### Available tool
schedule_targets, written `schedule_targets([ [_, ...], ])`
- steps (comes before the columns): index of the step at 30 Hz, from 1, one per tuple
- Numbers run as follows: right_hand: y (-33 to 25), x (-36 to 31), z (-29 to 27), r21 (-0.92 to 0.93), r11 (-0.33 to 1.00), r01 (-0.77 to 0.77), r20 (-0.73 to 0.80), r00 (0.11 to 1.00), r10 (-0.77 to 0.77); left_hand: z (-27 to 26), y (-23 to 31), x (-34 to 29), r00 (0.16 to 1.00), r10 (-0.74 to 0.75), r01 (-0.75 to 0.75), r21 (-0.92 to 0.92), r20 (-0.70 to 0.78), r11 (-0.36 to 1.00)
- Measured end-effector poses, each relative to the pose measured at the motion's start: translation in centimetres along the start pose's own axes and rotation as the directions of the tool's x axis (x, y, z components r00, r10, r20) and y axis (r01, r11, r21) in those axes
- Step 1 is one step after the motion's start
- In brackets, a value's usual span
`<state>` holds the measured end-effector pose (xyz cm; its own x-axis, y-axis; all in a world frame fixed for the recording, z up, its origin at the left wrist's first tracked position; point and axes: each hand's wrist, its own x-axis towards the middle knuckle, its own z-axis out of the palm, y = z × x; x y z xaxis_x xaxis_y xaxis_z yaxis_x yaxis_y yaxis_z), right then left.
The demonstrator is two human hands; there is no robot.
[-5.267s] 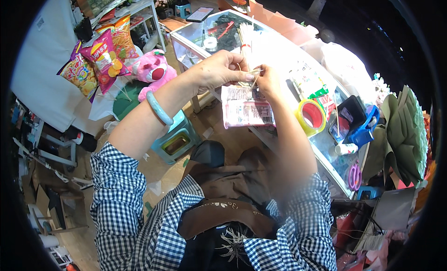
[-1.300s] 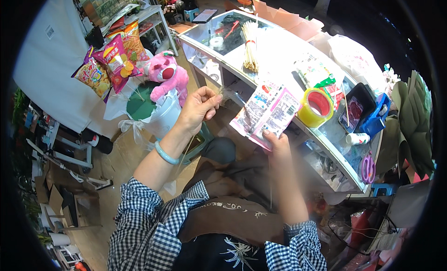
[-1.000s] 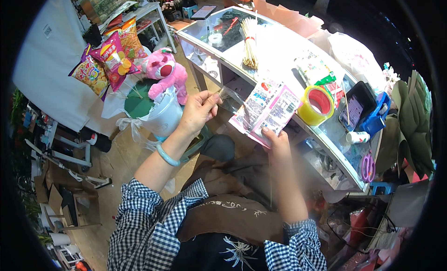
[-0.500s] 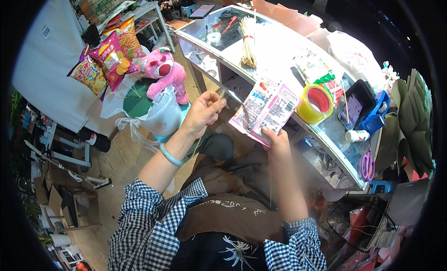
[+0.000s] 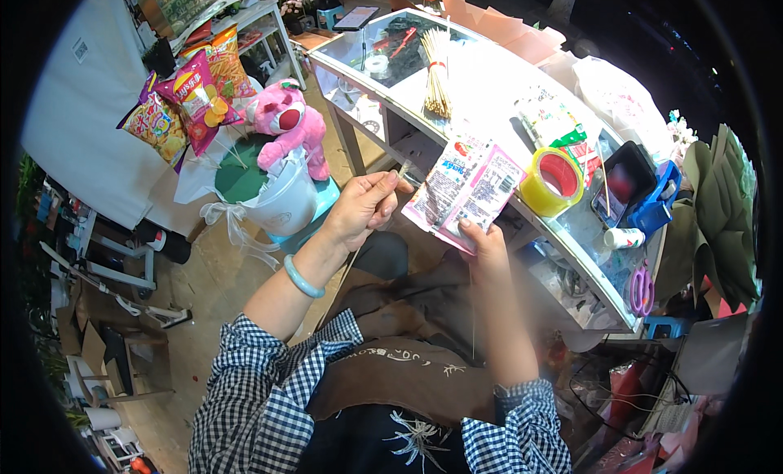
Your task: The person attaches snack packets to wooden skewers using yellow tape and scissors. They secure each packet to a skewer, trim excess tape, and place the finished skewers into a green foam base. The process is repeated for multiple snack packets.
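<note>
Between the thumb and fingers of my left hand (image 5: pixel 364 209) is pinched a thin wooden skewer (image 5: pixel 346 272), its top end pointing at the packet and its lower part hanging below the hand. My right hand (image 5: pixel 488 246) grips a pink-and-white snack packet (image 5: pixel 463 190) by its lower edge, thumb on the printed side. Below that packet runs another thin stick, partly hidden by my hand. Left of my hands stands a pale blue bucket (image 5: pixel 287 207) holding green foam (image 5: pixel 237 180), with a pink plush bear (image 5: pixel 303 140) and snack bags (image 5: pixel 194 99) on sticks.
On the glass-topped counter (image 5: pixel 481 70) lie a bundle of skewers (image 5: pixel 436 74), a yellow tape roll (image 5: pixel 538 193), a phone (image 5: pixel 616 185), a blue tape dispenser (image 5: pixel 659 201), a small white bottle (image 5: pixel 624 238) and purple scissors (image 5: pixel 642 291). Olive wrapping paper (image 5: pixel 718 221) stands at right.
My left hand has moved right and slightly down with the skewer, closer to the packet. My right hand and the packet stay almost still. The phone screen has dimmed.
</note>
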<state>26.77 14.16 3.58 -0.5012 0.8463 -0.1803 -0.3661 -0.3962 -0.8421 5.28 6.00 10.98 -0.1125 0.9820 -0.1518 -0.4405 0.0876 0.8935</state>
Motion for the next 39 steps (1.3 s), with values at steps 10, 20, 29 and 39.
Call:
schedule_targets([
  [10, 0.2, 0.1, -0.6, 0.041, 0.999, -0.030, 0.018, 0.999, 0.029, -2.2, -0.1, 0.6, 0.973, -0.136, 0.114, 0.122, 0.185, 0.986],
  [20, 0.3, -0.1, -0.5, 0.000, 1.000, -0.019, 0.012, 1.000, 0.019, -1.0, -0.9, 1.1, 0.992, 0.044, -0.044, 0.001, -0.117, 0.999],
  [29, 0.5, 0.1, -0.4, 0.011, 0.999, 0.032, 0.027, 0.999, -0.032, -0.6, -1.4, 0.2, 0.992, -0.064, 0.058, 0.056, 0.113, 0.997],
  [39, -0.3, -0.5, -0.1, 0.022, 0.999, 0.035, -0.004, 0.999, -0.035, 0.6, -3.5, 1.3, 0.988, 0.117, -0.070, 0.389, -0.098, 0.918],
])
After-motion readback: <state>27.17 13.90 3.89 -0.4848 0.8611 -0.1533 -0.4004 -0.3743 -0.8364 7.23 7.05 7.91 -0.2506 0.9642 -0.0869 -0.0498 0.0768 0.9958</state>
